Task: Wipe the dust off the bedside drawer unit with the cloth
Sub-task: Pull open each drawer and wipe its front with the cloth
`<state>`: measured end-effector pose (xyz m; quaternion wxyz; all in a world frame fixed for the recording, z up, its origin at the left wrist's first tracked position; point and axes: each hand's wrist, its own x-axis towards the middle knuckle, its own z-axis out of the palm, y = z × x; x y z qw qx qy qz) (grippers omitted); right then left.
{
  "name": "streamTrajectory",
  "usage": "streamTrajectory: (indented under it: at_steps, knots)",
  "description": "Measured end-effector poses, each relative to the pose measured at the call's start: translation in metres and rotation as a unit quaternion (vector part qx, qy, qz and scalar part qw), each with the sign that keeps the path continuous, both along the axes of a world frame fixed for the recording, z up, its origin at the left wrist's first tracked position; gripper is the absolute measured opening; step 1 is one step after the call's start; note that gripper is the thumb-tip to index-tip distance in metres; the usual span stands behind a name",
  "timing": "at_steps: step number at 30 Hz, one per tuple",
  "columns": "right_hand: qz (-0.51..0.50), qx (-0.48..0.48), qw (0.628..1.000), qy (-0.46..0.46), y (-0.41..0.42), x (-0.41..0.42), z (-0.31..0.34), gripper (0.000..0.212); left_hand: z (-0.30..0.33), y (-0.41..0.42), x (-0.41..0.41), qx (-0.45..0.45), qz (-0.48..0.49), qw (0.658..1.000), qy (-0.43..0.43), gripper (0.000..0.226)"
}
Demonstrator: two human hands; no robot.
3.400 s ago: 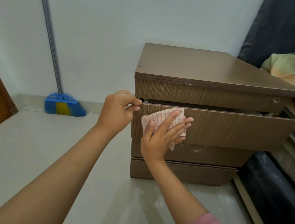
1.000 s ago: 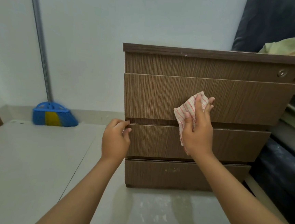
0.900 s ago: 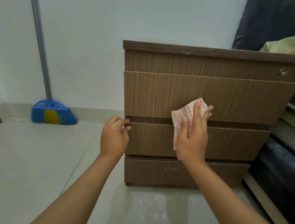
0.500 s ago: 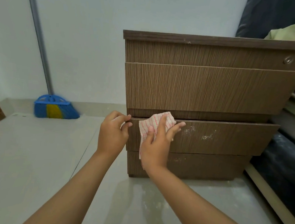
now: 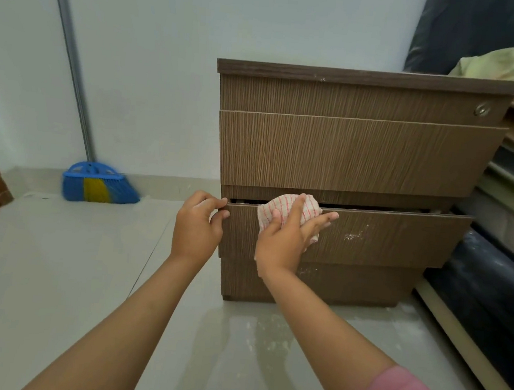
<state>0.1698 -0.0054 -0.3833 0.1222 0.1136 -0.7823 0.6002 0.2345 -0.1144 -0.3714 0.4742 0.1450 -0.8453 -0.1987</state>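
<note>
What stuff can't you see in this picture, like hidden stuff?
All in the head view:
- Inside the pulled-out drawer: only a dark slit shows above its front.
- The top of the drawer unit: the camera sits too low.
- The lower part of the cloth: covered by the right hand.
- The broom: its handle is cut off by the top edge.
- The lock: too small for detail.
</note>
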Motion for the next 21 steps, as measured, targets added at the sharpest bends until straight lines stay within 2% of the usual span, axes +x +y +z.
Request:
streamTrajectory:
  at_steps: [14,21]
  knots:
    - [-0.070,0.020,0.997,-0.031,0.079,-0.058,0.007,0.049,0.000,0.004,0.000,0.015,0.004,1.000,-0.002,0.016]
    - [-0.094,0.037,0.995,-0.008,0.120,-0.087,-0.002,0.048,-0.001,0.004,0.000,0.016,0.011,1.000,-0.005,0.018]
